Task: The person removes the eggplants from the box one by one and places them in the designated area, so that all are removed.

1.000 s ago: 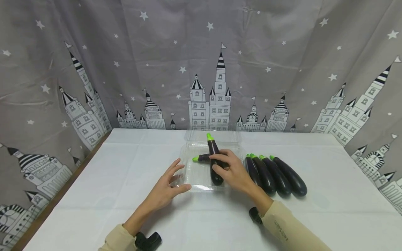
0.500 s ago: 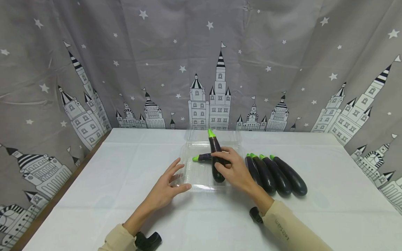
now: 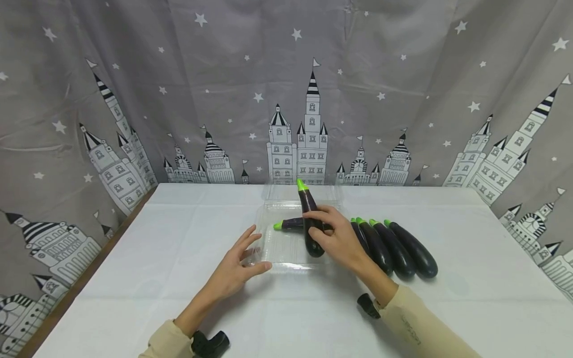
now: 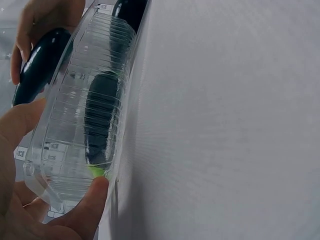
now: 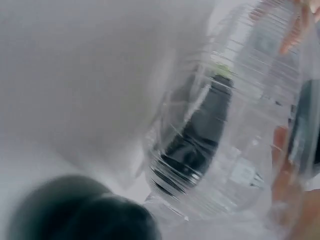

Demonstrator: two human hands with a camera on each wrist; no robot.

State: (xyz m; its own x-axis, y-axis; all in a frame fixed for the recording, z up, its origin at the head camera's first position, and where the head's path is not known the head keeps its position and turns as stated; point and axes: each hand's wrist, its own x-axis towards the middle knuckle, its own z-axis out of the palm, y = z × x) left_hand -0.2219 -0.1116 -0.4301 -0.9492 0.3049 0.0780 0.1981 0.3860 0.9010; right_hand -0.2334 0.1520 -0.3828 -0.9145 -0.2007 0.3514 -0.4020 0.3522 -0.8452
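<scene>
A clear plastic container [image 3: 279, 253] lies open at the table's middle, with one dark eggplant [image 3: 290, 224] lying crosswise in it. My right hand [image 3: 333, 233] grips a second eggplant [image 3: 311, 219] over the container, green stem end pointing away and tilted up. My left hand [image 3: 241, 258] rests with straight fingers against the container's near-left corner, thumb on the front rim. In the left wrist view the thumb [image 4: 85, 210] touches the ribbed container wall [image 4: 70, 115], and the held eggplant [image 4: 37, 65] shows behind it. The right wrist view is blurred, with the container [image 5: 240, 165] close up.
Several more eggplants [image 3: 396, 248] lie side by side just right of the container, beside my right forearm. A white cloth [image 3: 134, 258] covers the table. Its wooden left edge [image 3: 89, 271] shows, and a grey castle-print curtain [image 3: 286, 99] hangs behind.
My right hand has raised the held eggplant a little and shifted it slightly away and to the right. The left hand and the container have stayed put.
</scene>
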